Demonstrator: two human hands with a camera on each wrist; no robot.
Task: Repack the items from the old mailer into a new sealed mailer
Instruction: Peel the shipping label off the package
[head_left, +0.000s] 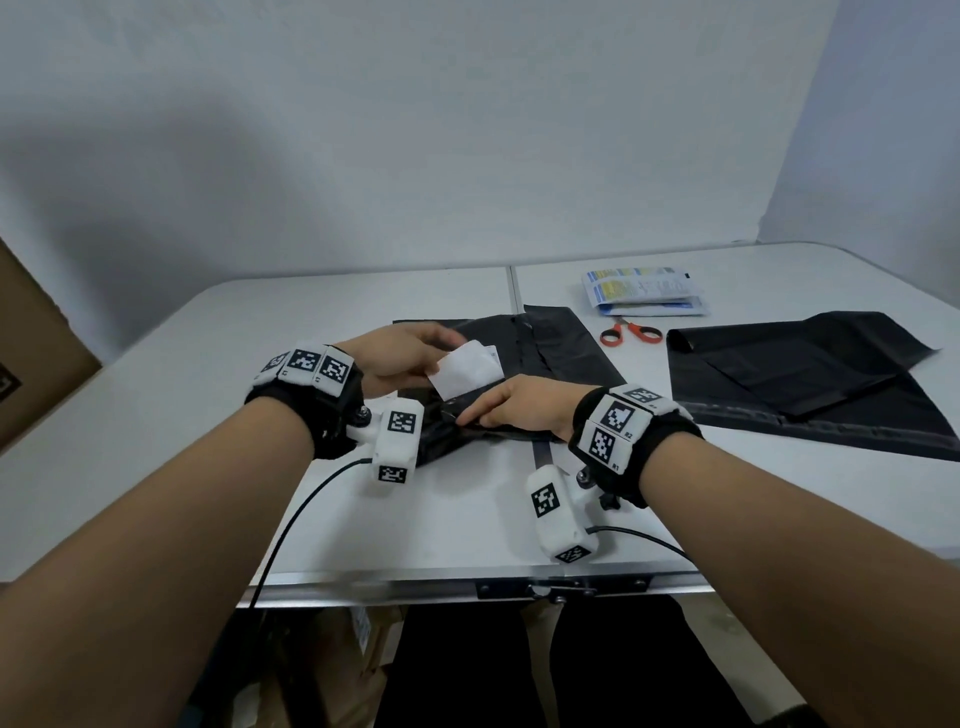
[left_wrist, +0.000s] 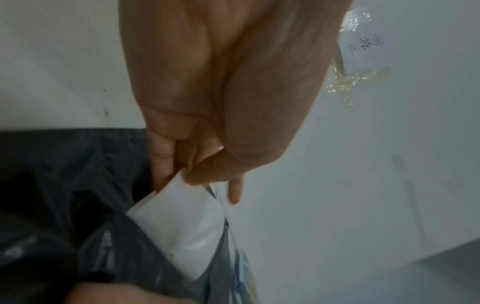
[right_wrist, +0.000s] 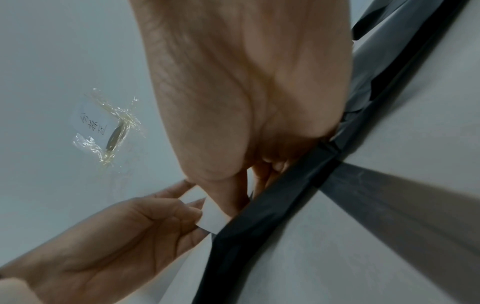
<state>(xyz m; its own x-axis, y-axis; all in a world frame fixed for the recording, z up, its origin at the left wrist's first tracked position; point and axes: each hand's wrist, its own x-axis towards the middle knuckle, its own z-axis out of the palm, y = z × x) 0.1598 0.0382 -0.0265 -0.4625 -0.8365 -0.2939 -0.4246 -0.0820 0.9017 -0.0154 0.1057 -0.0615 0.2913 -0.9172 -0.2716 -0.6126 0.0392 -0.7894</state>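
Pinching a white packet (head_left: 466, 373) in left hand (head_left: 397, 358), its lower end inside the mouth of a black mailer (head_left: 519, 353); right hand (head_left: 519, 408) gripping that mouth's edge. Beyond, on white table (head_left: 208, 405): red scissors (head_left: 631, 332), printed packets (head_left: 644, 292), second black mailer (head_left: 800, 371) at right.

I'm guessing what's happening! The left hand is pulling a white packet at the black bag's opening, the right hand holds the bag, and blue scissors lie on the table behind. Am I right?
Almost. The scissors have red handles, not blue, as the head view shows. The rest holds: the left hand pinches the white packet at the black bag opening, and the right hand holds the bag's edge.
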